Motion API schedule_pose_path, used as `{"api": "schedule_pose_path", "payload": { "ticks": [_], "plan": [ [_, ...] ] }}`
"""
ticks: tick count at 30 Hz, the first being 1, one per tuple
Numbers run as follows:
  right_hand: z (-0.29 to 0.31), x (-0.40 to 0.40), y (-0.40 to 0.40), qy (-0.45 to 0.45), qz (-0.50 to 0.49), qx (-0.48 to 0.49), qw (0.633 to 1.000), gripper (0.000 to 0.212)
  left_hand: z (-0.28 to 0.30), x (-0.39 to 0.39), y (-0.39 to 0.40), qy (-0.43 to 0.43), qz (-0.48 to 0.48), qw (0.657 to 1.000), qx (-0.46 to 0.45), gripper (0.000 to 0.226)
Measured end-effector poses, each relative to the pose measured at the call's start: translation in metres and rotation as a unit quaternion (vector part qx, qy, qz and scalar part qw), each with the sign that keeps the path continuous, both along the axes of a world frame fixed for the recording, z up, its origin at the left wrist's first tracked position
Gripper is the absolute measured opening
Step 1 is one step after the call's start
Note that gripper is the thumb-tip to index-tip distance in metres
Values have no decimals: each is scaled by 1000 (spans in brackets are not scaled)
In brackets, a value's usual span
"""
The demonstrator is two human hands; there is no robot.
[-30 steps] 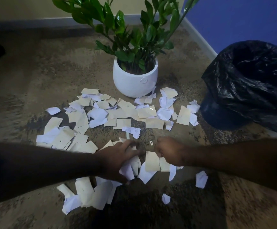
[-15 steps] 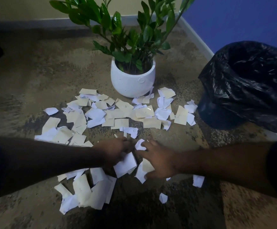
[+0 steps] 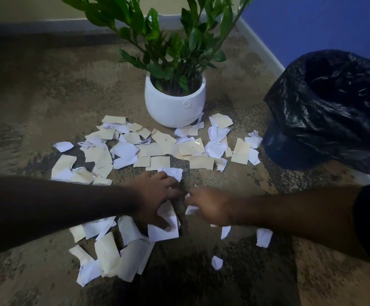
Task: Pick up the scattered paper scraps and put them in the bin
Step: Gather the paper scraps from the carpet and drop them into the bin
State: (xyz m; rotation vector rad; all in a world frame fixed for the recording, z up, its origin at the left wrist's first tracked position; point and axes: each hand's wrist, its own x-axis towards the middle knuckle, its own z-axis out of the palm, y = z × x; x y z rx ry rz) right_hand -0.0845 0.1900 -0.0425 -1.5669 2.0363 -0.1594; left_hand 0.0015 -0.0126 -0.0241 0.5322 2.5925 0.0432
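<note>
Mottled carpet [image 3: 47, 102] carries paper scraps [image 3: 157, 149] spread beyond both sets of fingers, the left hand [image 3: 155, 199] splayed flat on a white piece, the right hand [image 3: 210, 206] curled over another, bin [image 3: 334, 111] well off right.

A corner of an indoor room, likely a home or small office: mottled brown carpet [image 3: 69, 89] runs to a pale skirting board [image 3: 261, 47] where a cream wall [image 3: 36, 7] meets a blue wall [image 3: 323, 23]. A leafy plant [image 3: 175, 36] in a white pot [image 3: 173, 104] stands on the floor, near a bin [image 3: 329, 111] lined with a black bag.
</note>
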Motion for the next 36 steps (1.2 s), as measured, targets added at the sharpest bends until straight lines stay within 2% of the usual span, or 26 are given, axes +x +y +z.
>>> {"api": "schedule_pose_path", "payload": {
  "ticks": [2,5,7,8,10,12,18,23,26,28,32,36],
  "plan": [
    [6,-14,1,-44,-78,-20,996,14,-9,4,1,-11,-27,999,-31,94],
    [12,-34,1,-58,-168,-56,982,25,-21,11,4,-22,-3,999,-27,94],
    [16,-45,0,-83,-196,-74,974,12,-25,11,4,-23,30,999,-20,88],
    [19,-51,0,-99,-206,-70,971,15,-26,12,5,-24,42,999,-16,85],
    [25,-60,1,-130,-224,-32,965,37,-29,14,8,-36,71,997,3,80],
    [30,-63,2,-131,-210,8,969,47,-31,16,13,-49,94,994,17,74],
    [36,-56,18,-109,-70,154,980,56,-26,8,14,-90,110,988,64,46],
    [19,-36,44,-96,-68,208,971,70,-10,-6,11,-109,192,964,148,38],
    [7,-24,58,-76,-88,193,974,74,-3,-15,11,-93,230,954,167,28],
    [1,-20,59,-49,-92,179,978,66,1,-19,12,-88,245,952,160,18],
    [-6,-21,54,0,-62,173,983,49,5,-25,13,-65,272,947,160,23],
    [-13,-21,60,10,-116,137,984,58,5,-28,9,-55,298,937,174,15]
  ]
}}
